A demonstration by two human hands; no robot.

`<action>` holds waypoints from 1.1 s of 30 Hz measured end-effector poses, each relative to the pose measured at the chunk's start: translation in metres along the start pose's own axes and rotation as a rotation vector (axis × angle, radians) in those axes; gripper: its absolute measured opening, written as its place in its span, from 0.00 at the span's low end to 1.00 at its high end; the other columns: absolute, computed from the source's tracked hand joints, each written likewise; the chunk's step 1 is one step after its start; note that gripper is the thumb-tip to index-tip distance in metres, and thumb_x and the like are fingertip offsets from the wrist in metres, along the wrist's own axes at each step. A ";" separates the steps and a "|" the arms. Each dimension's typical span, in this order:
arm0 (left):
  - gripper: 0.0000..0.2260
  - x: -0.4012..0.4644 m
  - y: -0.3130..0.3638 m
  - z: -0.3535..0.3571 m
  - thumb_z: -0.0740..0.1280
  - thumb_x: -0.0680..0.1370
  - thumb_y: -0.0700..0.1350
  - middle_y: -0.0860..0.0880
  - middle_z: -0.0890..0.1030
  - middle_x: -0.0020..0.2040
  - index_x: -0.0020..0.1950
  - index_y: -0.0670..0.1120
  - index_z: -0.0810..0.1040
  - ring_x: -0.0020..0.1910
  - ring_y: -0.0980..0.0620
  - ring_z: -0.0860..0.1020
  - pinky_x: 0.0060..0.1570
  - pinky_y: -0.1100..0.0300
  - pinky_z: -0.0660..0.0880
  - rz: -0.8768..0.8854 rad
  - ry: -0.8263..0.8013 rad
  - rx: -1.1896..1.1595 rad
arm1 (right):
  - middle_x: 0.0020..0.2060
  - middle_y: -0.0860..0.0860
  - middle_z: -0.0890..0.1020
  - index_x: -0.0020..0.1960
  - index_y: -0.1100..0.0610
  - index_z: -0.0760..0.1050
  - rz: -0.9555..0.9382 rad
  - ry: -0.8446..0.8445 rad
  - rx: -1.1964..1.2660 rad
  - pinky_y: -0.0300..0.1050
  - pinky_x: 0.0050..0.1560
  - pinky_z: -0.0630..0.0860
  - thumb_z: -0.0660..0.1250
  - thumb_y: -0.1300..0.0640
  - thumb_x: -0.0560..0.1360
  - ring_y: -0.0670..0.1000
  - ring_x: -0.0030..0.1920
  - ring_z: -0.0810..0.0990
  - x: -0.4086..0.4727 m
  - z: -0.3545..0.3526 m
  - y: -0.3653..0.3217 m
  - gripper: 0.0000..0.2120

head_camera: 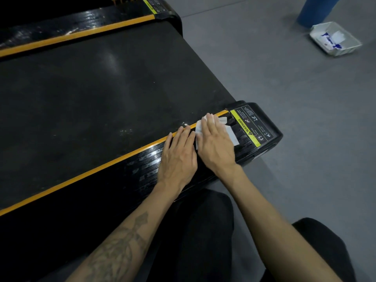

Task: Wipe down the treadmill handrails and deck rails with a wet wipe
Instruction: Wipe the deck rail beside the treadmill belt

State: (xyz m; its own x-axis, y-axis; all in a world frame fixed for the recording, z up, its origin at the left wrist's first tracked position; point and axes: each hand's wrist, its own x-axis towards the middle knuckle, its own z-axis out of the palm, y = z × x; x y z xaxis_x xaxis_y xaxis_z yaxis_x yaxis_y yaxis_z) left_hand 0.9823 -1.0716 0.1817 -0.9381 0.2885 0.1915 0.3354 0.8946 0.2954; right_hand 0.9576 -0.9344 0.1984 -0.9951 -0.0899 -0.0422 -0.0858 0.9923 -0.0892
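The near deck rail (140,165) of the treadmill is black and ribbed, with an orange strip along its belt side. A white wet wipe (231,135) lies flat on the rail close to its rear end cap (262,127), which carries a yellow warning label. My right hand (215,143) presses flat on the wipe with straight fingers. My left hand (179,157) rests flat on the rail just left of it, fingertips at the orange strip. The far deck rail (81,27) shines wet at the top left.
The black running belt (91,92) fills the middle. Grey floor (284,88) spreads to the right. A white tray (335,39) with a wipe packet sits on the floor at the top right, beside a person's blue trouser leg (317,9). My dark-clad knees are below.
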 end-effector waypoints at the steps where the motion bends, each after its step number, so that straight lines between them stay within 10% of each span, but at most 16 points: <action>1: 0.24 0.000 0.000 -0.001 0.49 0.84 0.47 0.45 0.67 0.80 0.78 0.43 0.69 0.81 0.49 0.61 0.80 0.45 0.58 0.002 -0.002 0.001 | 0.82 0.60 0.55 0.82 0.62 0.52 -0.011 0.004 0.017 0.55 0.81 0.49 0.43 0.50 0.87 0.58 0.83 0.48 0.006 -0.003 0.007 0.27; 33: 0.23 0.002 0.002 0.001 0.53 0.85 0.50 0.45 0.66 0.80 0.78 0.44 0.68 0.81 0.49 0.60 0.80 0.45 0.56 -0.006 -0.019 0.007 | 0.83 0.58 0.46 0.84 0.60 0.46 0.171 -0.011 0.117 0.54 0.82 0.46 0.46 0.45 0.87 0.55 0.83 0.44 -0.027 0.001 0.009 0.31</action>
State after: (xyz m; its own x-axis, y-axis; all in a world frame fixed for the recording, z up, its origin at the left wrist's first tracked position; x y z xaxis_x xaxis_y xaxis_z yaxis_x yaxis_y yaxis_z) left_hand 0.9807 -1.0692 0.1820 -0.9415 0.2898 0.1720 0.3295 0.8986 0.2898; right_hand 0.9840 -0.9235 0.1982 -0.9939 0.0779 -0.0776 0.0918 0.9766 -0.1945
